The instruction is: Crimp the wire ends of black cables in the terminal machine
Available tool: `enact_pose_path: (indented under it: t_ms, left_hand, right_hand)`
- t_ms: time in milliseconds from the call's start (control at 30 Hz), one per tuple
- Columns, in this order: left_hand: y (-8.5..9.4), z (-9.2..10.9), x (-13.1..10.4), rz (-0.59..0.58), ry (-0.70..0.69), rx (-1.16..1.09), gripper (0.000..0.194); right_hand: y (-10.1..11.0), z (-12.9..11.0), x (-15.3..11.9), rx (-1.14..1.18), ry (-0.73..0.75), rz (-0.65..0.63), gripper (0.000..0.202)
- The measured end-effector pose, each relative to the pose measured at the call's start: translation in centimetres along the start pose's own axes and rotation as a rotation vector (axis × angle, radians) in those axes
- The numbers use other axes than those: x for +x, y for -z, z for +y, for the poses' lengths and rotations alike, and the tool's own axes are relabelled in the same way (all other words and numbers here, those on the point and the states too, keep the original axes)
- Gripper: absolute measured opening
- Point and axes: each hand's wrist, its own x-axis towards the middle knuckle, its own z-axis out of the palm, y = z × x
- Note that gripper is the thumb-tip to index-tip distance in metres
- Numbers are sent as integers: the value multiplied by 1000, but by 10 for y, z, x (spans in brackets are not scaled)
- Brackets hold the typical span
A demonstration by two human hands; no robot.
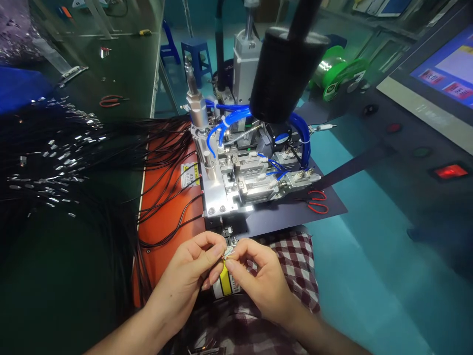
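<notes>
single head cam; sits above the lap (pixel 258 323), looks forward and down; left hand (pixel 195 273) and right hand (pixel 260 281) close in, around 6 o'clock; machine (pixel 256 190) slightly farther out, centre; screen (pixel 453 71) edge-clipped at 2; blue stool (pixel 195 48) far off near 11

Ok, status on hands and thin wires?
Left hand, right hand: both pinching thin wires. Machine just beyond. Nothing seen between the hands and it blocking them.
</notes>
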Motion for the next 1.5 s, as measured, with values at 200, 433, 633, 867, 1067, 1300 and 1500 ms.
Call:
enact_pose_path:
  t_ms: [200,433,633,867,1067,1300,1500]
  left_hand:
    - [4,-1,3,-47,13,15,20]
    - [3,-2,3,-77,4,-18,22]
    - [5,6,-2,-77,27,-30,18]
    - [4,4,-8,-42,-57,239,22]
    - [-1,-9,0,44,-47,80,22]
    - [1,-9,0,61,-33,122,23]
    - [3,-8,-3,12,-25,89,21]
  right_hand:
    - [0,-2,2,25,3,-8,12]
    - [-1,-2,0,35,-17,-12,12]
    - [0,-5,2,32,-21,10,12]
    - [3,-8,-1,-9,-14,54,11]
    - [-6,-1,-1,46,-113,112,17]
    - [8,0,3,65,-89,26,10]
    - [22,4,12,373,-189,-87,17]
